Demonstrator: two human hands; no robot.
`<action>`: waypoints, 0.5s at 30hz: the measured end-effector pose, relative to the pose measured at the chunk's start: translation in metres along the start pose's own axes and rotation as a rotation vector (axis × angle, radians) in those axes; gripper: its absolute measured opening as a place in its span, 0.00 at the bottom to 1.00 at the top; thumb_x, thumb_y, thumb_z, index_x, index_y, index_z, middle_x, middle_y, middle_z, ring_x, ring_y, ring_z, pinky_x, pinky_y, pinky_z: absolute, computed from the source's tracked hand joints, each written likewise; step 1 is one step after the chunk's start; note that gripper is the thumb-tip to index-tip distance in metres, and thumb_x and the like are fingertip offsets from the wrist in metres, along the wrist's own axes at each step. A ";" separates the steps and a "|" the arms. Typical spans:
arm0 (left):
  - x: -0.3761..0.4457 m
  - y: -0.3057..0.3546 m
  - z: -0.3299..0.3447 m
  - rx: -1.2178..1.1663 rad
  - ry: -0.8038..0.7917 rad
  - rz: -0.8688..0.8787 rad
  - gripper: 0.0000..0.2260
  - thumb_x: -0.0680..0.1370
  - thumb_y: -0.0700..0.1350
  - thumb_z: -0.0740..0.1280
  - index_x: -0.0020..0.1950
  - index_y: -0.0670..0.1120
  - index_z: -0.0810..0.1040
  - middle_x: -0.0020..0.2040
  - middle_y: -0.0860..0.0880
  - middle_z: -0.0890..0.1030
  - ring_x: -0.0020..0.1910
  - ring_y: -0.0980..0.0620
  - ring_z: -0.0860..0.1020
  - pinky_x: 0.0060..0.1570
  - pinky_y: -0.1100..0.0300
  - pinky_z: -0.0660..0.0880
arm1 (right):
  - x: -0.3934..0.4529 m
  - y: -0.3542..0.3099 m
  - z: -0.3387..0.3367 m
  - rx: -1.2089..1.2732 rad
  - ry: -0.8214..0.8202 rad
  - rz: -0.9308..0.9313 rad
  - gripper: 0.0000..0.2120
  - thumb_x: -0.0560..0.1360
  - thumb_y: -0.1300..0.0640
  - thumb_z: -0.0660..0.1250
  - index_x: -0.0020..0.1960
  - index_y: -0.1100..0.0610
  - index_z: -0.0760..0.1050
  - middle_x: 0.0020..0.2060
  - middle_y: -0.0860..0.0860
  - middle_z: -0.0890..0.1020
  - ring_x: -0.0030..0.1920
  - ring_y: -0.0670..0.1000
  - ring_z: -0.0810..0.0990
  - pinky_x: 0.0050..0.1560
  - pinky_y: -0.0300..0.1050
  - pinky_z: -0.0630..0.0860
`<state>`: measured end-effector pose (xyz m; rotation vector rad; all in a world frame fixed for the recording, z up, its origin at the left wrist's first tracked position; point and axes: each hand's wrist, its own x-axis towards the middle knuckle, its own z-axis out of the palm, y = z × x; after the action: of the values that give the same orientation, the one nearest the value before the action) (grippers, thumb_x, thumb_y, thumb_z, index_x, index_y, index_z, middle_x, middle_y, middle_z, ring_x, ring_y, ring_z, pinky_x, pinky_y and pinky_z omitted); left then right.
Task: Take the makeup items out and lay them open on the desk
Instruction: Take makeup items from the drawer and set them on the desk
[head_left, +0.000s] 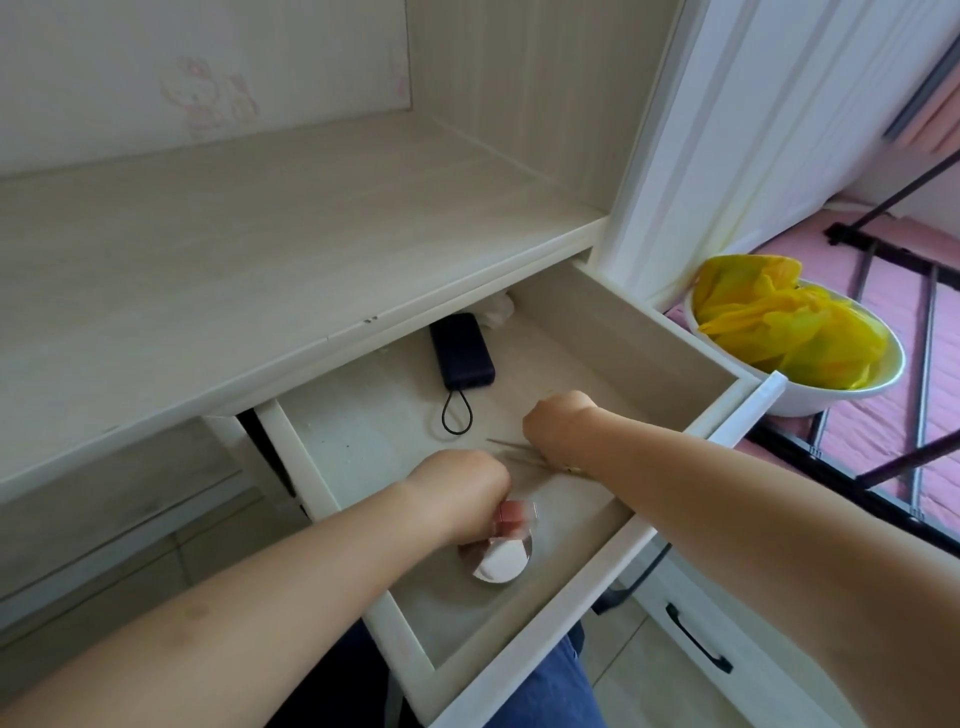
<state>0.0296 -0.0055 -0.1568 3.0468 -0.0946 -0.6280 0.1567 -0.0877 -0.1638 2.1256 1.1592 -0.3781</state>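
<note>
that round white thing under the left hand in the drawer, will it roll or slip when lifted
The round white item looks small and smooth with a glossy rim, so it may be slippery. Its rounded outline suggests it might roll if set on edge. The left hand covers its upper part, so its full shape and weight are unclear.
</note>
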 end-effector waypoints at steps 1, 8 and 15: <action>-0.004 -0.001 -0.004 -0.008 0.016 0.000 0.07 0.72 0.44 0.64 0.45 0.42 0.79 0.41 0.44 0.77 0.36 0.44 0.73 0.33 0.58 0.66 | 0.000 -0.001 0.000 -0.015 0.000 -0.006 0.14 0.76 0.64 0.59 0.61 0.59 0.74 0.59 0.55 0.77 0.58 0.57 0.77 0.45 0.46 0.70; -0.041 -0.033 -0.031 -0.208 0.212 -0.028 0.08 0.72 0.48 0.65 0.48 0.48 0.78 0.47 0.50 0.79 0.47 0.48 0.77 0.42 0.56 0.74 | 0.001 0.000 -0.006 -0.007 -0.006 -0.058 0.11 0.74 0.58 0.63 0.56 0.57 0.76 0.53 0.52 0.80 0.52 0.54 0.79 0.41 0.44 0.71; -0.096 -0.078 -0.068 -0.515 0.384 -0.180 0.09 0.70 0.49 0.71 0.49 0.53 0.81 0.46 0.57 0.82 0.46 0.58 0.79 0.51 0.56 0.76 | -0.044 0.016 -0.062 0.430 0.243 -0.144 0.08 0.68 0.49 0.64 0.44 0.51 0.77 0.40 0.48 0.81 0.42 0.53 0.79 0.39 0.44 0.73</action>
<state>-0.0269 0.0795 -0.0595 2.6201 0.3033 -0.0417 0.1417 -0.0790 -0.0884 2.5189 1.4811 -0.4795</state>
